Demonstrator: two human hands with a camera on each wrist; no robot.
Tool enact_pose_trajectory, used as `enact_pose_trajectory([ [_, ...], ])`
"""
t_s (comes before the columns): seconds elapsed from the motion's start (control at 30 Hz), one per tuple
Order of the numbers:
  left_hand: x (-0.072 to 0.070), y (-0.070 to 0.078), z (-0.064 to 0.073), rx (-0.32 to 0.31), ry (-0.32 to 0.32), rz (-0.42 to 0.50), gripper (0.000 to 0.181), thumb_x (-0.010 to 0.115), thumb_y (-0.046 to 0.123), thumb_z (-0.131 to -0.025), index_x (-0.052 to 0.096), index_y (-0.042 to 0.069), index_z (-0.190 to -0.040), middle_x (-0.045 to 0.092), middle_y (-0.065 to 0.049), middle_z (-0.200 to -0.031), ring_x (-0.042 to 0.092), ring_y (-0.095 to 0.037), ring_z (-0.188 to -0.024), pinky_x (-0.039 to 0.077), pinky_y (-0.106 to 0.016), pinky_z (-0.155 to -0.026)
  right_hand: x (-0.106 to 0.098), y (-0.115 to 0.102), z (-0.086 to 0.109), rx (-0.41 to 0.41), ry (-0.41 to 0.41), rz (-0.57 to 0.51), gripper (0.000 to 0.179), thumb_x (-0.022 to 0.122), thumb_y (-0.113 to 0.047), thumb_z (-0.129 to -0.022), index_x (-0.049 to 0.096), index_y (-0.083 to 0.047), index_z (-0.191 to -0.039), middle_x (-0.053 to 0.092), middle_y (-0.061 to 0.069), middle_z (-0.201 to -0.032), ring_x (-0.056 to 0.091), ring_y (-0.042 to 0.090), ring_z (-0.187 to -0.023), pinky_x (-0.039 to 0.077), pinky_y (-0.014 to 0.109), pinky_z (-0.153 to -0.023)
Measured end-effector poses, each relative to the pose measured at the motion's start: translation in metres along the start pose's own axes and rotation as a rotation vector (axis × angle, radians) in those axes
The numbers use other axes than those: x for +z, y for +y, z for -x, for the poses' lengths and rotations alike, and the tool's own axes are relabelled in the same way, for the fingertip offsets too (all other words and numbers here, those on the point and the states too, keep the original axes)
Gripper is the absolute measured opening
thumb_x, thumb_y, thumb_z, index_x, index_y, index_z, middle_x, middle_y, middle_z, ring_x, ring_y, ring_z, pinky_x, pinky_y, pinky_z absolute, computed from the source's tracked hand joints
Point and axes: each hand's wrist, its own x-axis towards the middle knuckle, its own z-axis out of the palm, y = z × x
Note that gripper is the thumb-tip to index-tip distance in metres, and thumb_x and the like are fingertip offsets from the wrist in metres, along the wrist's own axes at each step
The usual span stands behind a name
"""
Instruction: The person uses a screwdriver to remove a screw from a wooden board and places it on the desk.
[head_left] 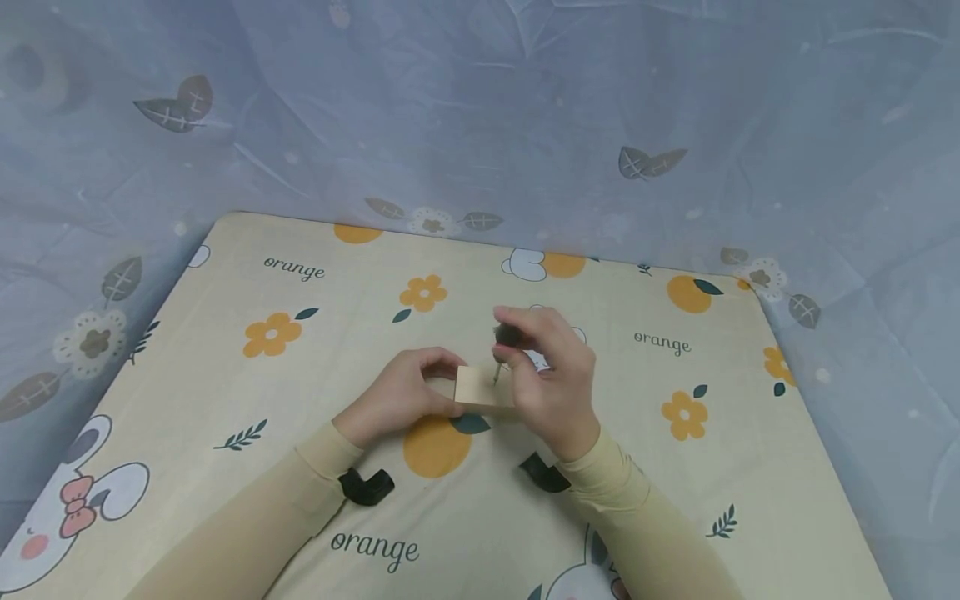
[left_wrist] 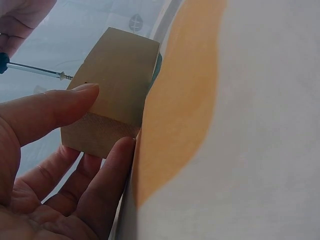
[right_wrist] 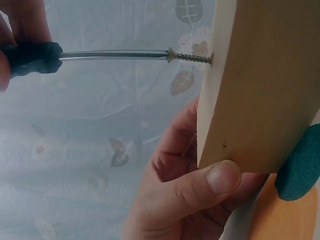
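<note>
A pale wooden block [head_left: 480,388] lies on the patterned cloth in front of me. My left hand [head_left: 408,389] grips its left end, thumb on the near side and fingers round the far side and end. In the right wrist view a screw [right_wrist: 192,58] stands partly sunk in the block's top face, much of its thread showing. The tip of a screwdriver [right_wrist: 115,55] meets the screw head in line with it. My right hand [head_left: 553,372] holds the dark screwdriver handle [right_wrist: 37,58] from above. A small dark hole [right_wrist: 224,146] marks the block's side near the left thumb.
The cream tablecloth [head_left: 315,467] carries printed oranges, flowers and rabbits. A blue-grey curtain [head_left: 465,125] hangs behind and at both sides of the table. Black wrist pieces [head_left: 367,487] stick out from both sleeves just above the cloth.
</note>
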Motion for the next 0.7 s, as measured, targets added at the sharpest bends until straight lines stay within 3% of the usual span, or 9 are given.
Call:
enact_pose_trajectory([
  [0.2, 0.0002, -0.0002, 0.0001, 0.002, 0.002, -0.008, 0.048, 0.093, 0.015, -0.079, 0.075, 0.020, -0.124, 0.079, 0.004, -0.118, 0.070, -0.019, -0.115, 0.052, -0.049, -0.111, -0.0030, 0.0000, -0.0017, 0.014, -0.046, -0.018, 0.041, 0.075, 0.018, -0.086, 0.073, 0.002, -0.124, 0.075, 0.017, -0.102, 0.070, 0.022, -0.086, 0.063, 0.023, -0.084],
  [0.4, -0.0003, -0.0012, 0.0007, 0.013, -0.003, -0.012, 0.048, 0.092, 0.016, -0.080, 0.075, 0.020, -0.125, 0.079, 0.003, -0.119, 0.071, -0.018, -0.117, 0.052, -0.049, -0.112, -0.0034, 0.0056, -0.0015, 0.019, -0.073, 0.002, 0.048, 0.086, 0.006, -0.082, 0.071, -0.002, -0.127, 0.069, 0.017, -0.118, 0.066, 0.023, -0.097, 0.062, 0.026, -0.088],
  [0.7, -0.0006, -0.0012, 0.0006, 0.017, -0.004, -0.010, 0.048, 0.092, 0.016, -0.080, 0.075, 0.019, -0.125, 0.078, 0.002, -0.121, 0.070, -0.019, -0.117, 0.052, -0.050, -0.112, -0.0027, 0.0065, -0.0013, -0.047, -0.011, 0.039, 0.042, 0.089, 0.009, -0.078, 0.075, -0.001, -0.116, 0.064, 0.014, -0.094, 0.067, 0.023, -0.081, 0.058, 0.019, -0.078],
])
